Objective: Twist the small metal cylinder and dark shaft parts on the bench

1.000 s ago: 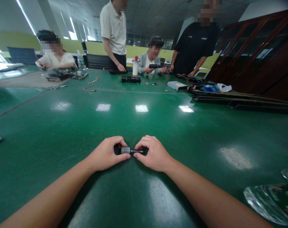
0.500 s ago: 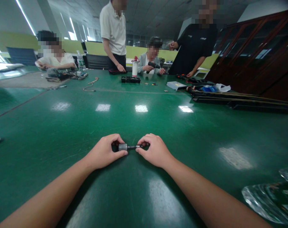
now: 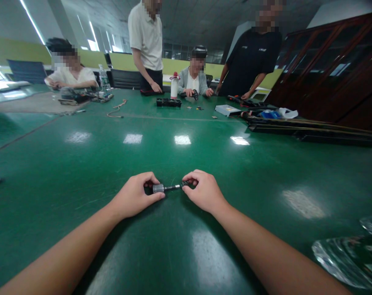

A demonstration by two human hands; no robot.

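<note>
Low over the green tabletop (image 3: 161, 155), a small grey metal cylinder (image 3: 158, 188) with a thin shaft (image 3: 172, 187) runs from one hand to the other. My left hand (image 3: 139, 194) is closed around the cylinder, thumb in front and index finger behind. At the shaft's far end is a dark, ribbed piece that looks like a coil (image 3: 184, 184). My right hand (image 3: 204, 190) pinches this piece between thumb and fingers. Part of it is hidden by the fingertips, so I cannot tell exactly what it is.
Clear plastic bottles (image 3: 345, 260) lie at the lower right. Across the table are a black holder (image 3: 168, 103), a white bottle (image 3: 174, 87), a grey box (image 3: 227, 110), a cable (image 3: 116, 108) and long dark bars (image 3: 315, 131). Several people are at the far side; one holds a dark tool.
My right hand has shifted slightly right, away from the left, exposing more shaft and the dark ribbed piece. My left hand stays put. Across the table, a seated person has lowered the dark tool.
</note>
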